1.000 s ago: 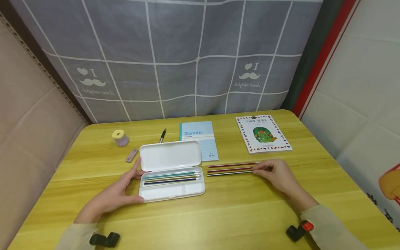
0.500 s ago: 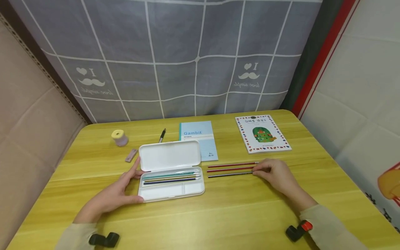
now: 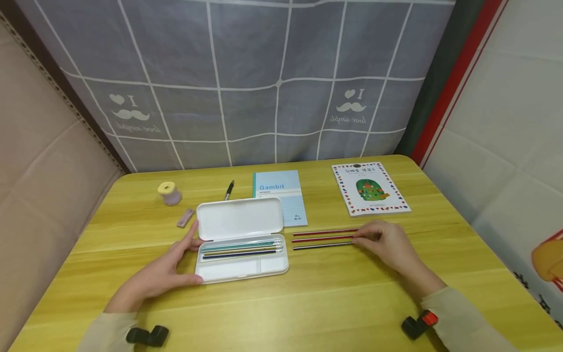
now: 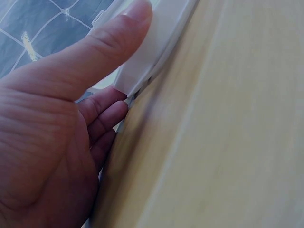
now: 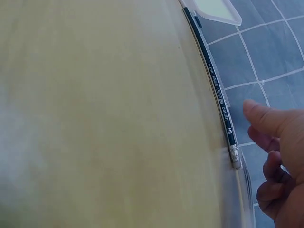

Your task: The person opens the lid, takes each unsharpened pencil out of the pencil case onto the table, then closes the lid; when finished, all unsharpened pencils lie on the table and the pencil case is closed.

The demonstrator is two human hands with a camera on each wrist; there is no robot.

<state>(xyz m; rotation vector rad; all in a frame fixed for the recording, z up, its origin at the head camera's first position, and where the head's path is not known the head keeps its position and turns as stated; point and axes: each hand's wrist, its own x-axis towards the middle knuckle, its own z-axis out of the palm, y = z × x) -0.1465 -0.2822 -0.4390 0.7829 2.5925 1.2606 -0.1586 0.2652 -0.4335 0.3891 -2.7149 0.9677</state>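
Note:
An open white pencil case (image 3: 228,271) lies on the yellow table (image 3: 308,303), its lid (image 3: 239,218) folded back and several pencils (image 3: 239,248) in its long slot. My left hand (image 3: 176,259) holds the case's left end, thumb at the front corner and fingers at the back. In the left wrist view the thumb of my left hand (image 4: 57,142) lies on the case rim (image 4: 161,38). To the right lie two red pencils (image 3: 323,232) and a dark pencil (image 3: 323,246). My right hand (image 3: 374,239) rests at the red pencils' right ends. The dark pencil (image 5: 216,85) lies free beside my right hand (image 5: 280,156).
Behind the case are a blue Gambit notebook (image 3: 281,188), a black pen (image 3: 228,189), a pink eraser (image 3: 185,218) and a yellow-topped sharpener (image 3: 168,193). A picture book (image 3: 371,188) lies at the back right. A grey curtain hangs behind the table.
My right hand has crept slightly left and away from me, now covering the far red pencil's end. The left hand and the case have not moved.

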